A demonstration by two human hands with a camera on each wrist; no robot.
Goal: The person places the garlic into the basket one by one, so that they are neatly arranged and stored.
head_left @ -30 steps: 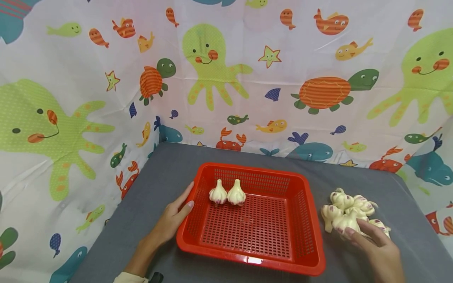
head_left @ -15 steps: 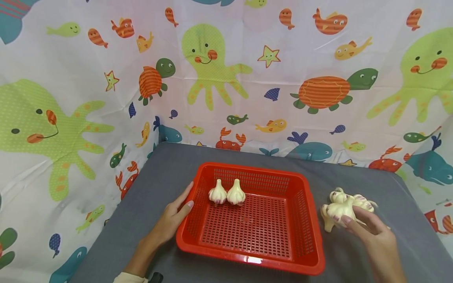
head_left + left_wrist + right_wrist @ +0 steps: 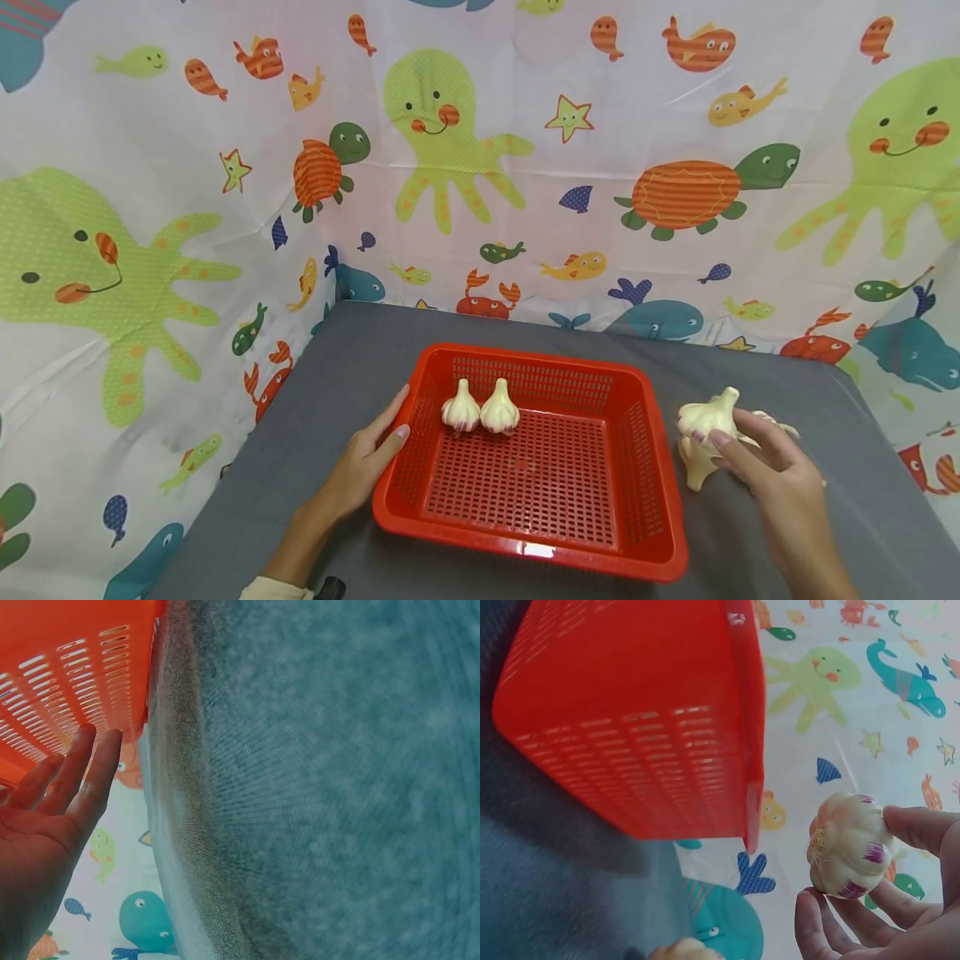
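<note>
A garlic bulb [image 3: 708,418], pale with purple marks, is pinched between the thumb and fingers of my right hand [image 3: 780,475]. The right wrist view shows this bulb [image 3: 849,844] from its root end, off the table and apart from the basket. Below and behind it, several more garlic bulbs [image 3: 697,467] lie on the table, partly hidden by my right hand. My left hand [image 3: 363,467] rests against the left side of a red plastic basket [image 3: 525,546]; in the left wrist view its fingers lie straight by the basket's slotted wall. Two garlic bulbs [image 3: 499,408] stand side by side in the basket's back left part.
A grey cloth [image 3: 375,333] covers the table under the basket. White curtains [image 3: 510,100] printed with sea animals close off the back and both sides.
My right hand has lifted one garlic bulb from the pile and moved it up and left, turning its stem upward. The left hand and the basket have stayed in place.
</note>
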